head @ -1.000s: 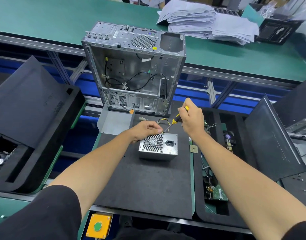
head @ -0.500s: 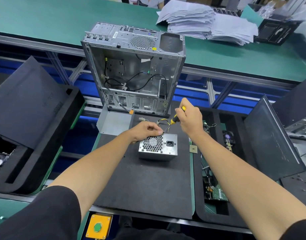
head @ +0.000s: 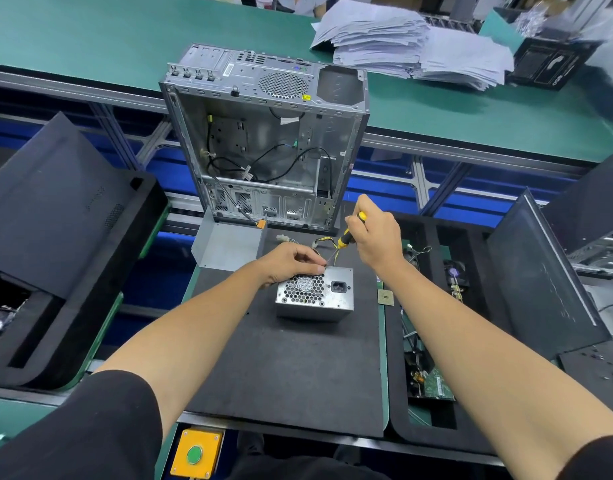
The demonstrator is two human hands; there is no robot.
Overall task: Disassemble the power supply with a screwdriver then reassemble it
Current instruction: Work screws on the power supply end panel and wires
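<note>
Basically: power supply (head: pixel 314 294) sits mid-mat (head: pixel 280 368); left hand (head: pixel 291 263) curled over its far-left top edge to steady it, right hand (head: pixel 376 237) clenched round the screwdriver (head: pixel 344 237), tip angled onto that edge.

**Single head-worn view, looking forward and down**

One wide-angle camera only, so no second view overlaps with it. It sits on the person's head and tilts down over the dark work mat (head: pixel 291 368), with both forearms running in from the bottom corners. Near field is the mat; the open computer case (head: pixel 263 140) stands mid-frame, farther off. The green bench (head: pixel 90 32) spans the top, farthest away. Straight edges bow toward the borders from lens distortion.
</note>
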